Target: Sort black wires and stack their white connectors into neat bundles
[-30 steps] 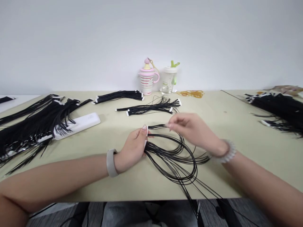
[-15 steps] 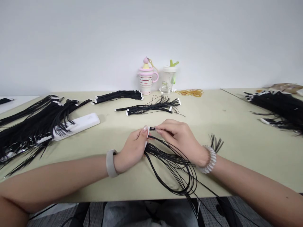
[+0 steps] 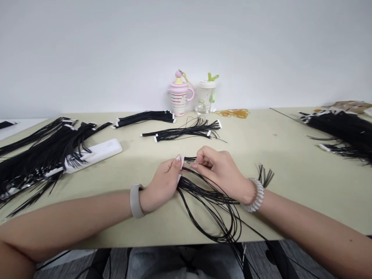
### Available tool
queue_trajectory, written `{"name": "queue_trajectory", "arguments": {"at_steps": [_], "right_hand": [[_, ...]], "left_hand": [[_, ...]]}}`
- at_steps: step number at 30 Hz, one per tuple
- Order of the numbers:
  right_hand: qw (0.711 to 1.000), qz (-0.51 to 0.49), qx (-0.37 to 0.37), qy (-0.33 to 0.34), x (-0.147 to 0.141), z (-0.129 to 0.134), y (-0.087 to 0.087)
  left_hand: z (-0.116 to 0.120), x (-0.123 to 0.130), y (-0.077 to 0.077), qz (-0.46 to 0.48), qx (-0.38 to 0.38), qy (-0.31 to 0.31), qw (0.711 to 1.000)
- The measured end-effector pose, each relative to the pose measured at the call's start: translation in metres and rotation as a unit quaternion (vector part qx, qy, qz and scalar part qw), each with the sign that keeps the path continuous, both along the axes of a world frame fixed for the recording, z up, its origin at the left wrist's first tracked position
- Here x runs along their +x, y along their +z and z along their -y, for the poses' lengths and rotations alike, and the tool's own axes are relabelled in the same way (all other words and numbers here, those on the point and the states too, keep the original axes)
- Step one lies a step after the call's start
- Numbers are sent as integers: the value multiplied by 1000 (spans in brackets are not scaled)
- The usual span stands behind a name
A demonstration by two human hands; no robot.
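Right, the left hand [image 3: 162, 182] pinches the white connectors [image 3: 182, 162] between thumb and fingers, the looped black wires [image 3: 215, 209] trailing from them beneath the right hand [image 3: 219, 172]; that one has its fingers curled close together beside the connectors, though I can't tell what they pinch, and beyond both hands stand a pink-lidded striped mug [image 3: 178, 99] and a clear tumbler [image 3: 205, 99]

They wear a grey wristband [image 3: 136, 200], clear coiled bracelet [image 3: 256, 195] and greyish trousers [image 3: 157, 263].

Mug [image 3: 178, 100] L of cup [image 3: 205, 100], bands [image 3: 234, 113] R, wire bundle [image 3: 186, 133] in front
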State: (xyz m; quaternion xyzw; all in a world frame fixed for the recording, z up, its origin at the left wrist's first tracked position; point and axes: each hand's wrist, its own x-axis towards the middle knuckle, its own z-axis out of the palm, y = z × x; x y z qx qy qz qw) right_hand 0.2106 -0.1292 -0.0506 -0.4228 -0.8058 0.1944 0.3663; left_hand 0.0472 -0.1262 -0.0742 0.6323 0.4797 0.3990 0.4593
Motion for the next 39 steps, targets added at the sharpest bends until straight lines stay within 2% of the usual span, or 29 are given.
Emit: {"name": "queue_trajectory", "arguments": {"at_steps": [10, 19, 25, 32, 35, 39], "right_hand": [[999, -28, -24, -3, 0, -1, -1], [999, -34, -12, 9, 0, -2, -1], [999, 8, 37, -7, -2, 0, -2], [994, 74, 80, -6, -3, -4, -6], [987, 129, 101, -8, 2, -10, 1], [967, 177, 178, -51, 21, -15, 18]], "left_hand": [[1, 0, -2, 12, -10, -10, 1000], [2, 1, 1, 2, -6, -11, 1000], [3, 0, 1, -14, 13, -22, 1000], [1, -1, 0, -15, 0, -44, 999], [-1, -1, -2, 7, -25, -26, 999], [-6, -1, -8, 73, -65, 37, 995]]}}
